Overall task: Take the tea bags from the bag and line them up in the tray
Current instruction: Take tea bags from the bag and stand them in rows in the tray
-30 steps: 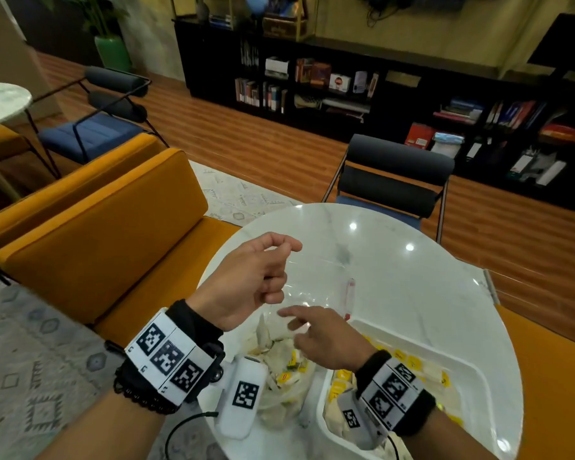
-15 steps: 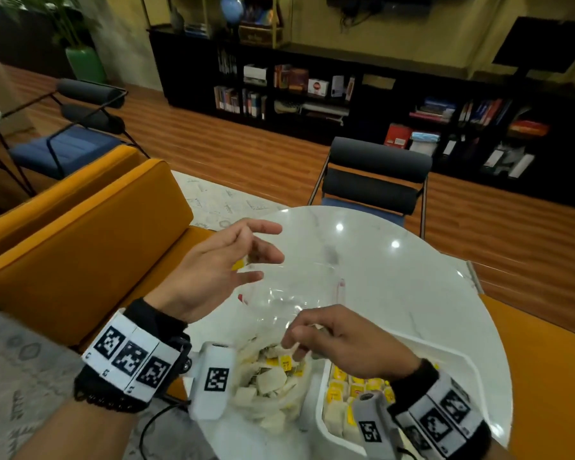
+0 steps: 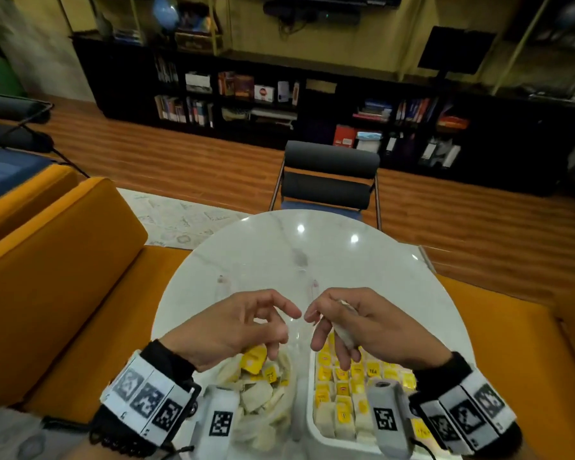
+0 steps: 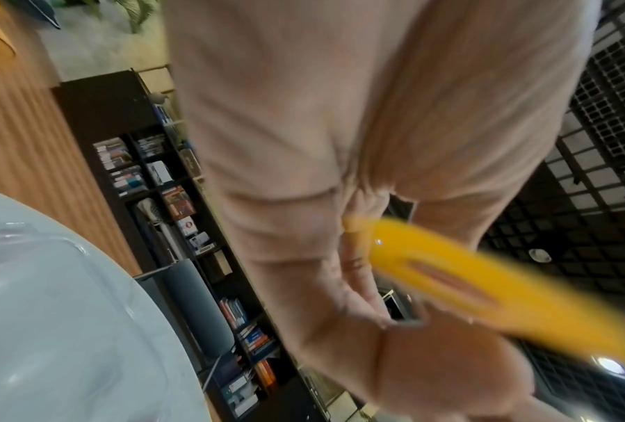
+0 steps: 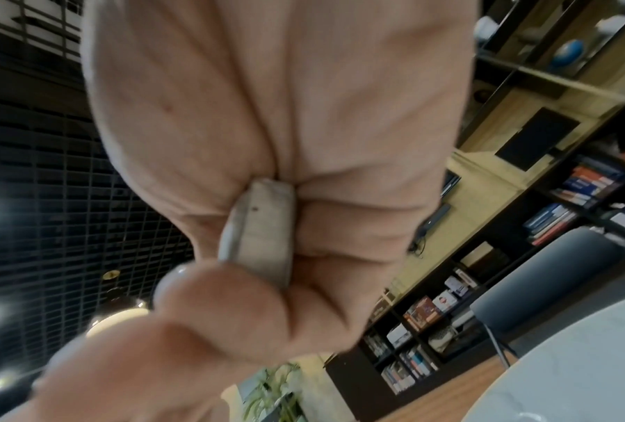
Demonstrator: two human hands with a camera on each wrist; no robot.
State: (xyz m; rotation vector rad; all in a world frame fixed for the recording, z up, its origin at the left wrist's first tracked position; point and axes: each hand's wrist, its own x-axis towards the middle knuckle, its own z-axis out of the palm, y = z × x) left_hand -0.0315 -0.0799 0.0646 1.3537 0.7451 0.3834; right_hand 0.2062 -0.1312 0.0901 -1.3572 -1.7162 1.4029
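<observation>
Nearest, both wrists hang over the table's near edge. The right hand (image 3: 362,322) sits above the white tray (image 3: 309,426), thumb and curled fingers pinching a pale tea bag (image 5: 258,231). Rows of tea bags (image 3: 342,390) already fill the tray. The left hand (image 3: 233,327), over the clear bag (image 3: 263,406) of loose sachets, has a yellow tag (image 4: 484,288) caught between its curled fingers. Beyond lies the round marble table (image 3: 312,260).

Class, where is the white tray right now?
In the head view, the white tray sits on the table at lower right, beside the clear bag, beneath the right hand.
</observation>
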